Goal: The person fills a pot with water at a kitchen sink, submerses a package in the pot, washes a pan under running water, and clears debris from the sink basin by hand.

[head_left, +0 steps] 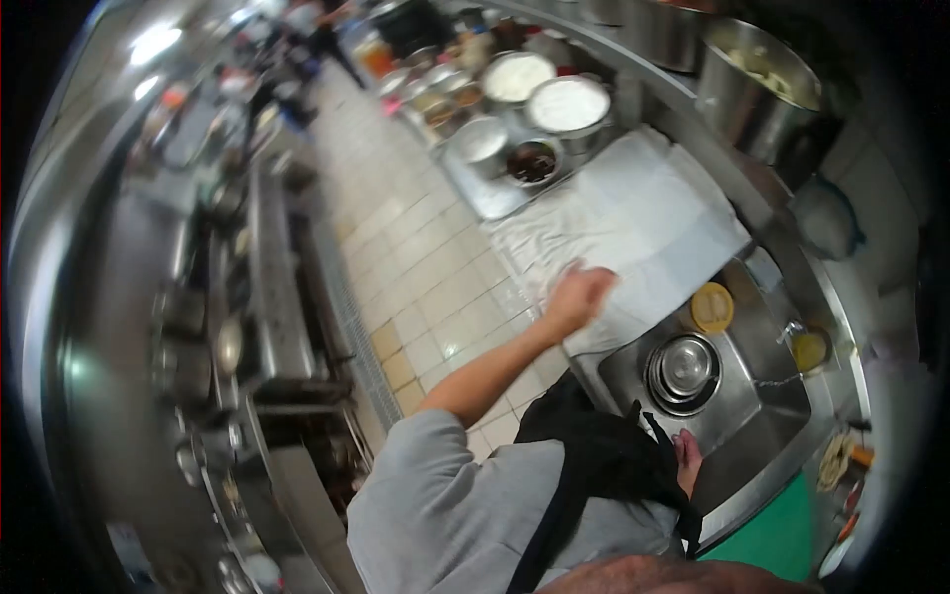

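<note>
Left hand (584,295) mid-frame by cloth (643,213), right hand (687,453) lower right; can't tell either's grip; snagging cloth might drag it into sink (760,396)

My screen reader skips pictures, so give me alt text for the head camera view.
A person's left hand is held out over a white cloth, their right hand near the edge of a metal sink. Nested round metal dishes sit inside; white-filled pots stand beyond the cloth.
</note>
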The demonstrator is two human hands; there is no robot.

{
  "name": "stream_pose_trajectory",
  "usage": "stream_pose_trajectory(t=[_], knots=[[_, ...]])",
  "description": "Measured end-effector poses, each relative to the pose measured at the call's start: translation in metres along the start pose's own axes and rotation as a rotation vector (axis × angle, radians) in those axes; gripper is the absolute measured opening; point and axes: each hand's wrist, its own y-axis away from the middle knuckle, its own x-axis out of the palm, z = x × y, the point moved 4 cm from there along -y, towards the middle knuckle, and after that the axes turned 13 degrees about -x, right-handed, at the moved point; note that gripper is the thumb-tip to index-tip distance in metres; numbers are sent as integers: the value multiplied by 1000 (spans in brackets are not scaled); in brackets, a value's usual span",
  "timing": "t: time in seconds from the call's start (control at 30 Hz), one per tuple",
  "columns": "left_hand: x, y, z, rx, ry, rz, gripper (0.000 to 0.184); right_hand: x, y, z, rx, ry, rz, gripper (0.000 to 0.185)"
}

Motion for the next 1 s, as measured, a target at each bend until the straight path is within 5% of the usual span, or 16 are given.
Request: stream_pose_trajectory(t=[0.07,0.13,0.23,0.37,0.47,0.53,0.67,0.73,0.8,1.0], knots=[[-54,82,47,-248,-209,-190,33,-18,0,39,208,-7,149,35],[-69,179,83,-400,-307,-247,51,-63,-15,8,146,-16,179,35],[-93,337,93,-766,-333,-264,35,-74,-22,-44,71,35,398,35],[-65,494,101,-981,-188,-454,20,-58,-18,-38,-109,312,513,35],[-37,581,151,-1223,-184,-395,26,-26,-2,-21,-37,226,504,36],[-3,646,230,-1538,-155,-41,33,-4,13,2,-6,267,534,37],[-9,648,227,-1621,-74,296,39,8,38,3,-150,399,446,34],[-19,645,225,-1492,-43,32,37,7,48,5,-20,354,419,33],[-36,630,226,-1462,-20,30,36,13,51,20,-171,280,312,29],[-73,596,279,-1343,118,-16,31,77,72,73,-186,234,229,26]])
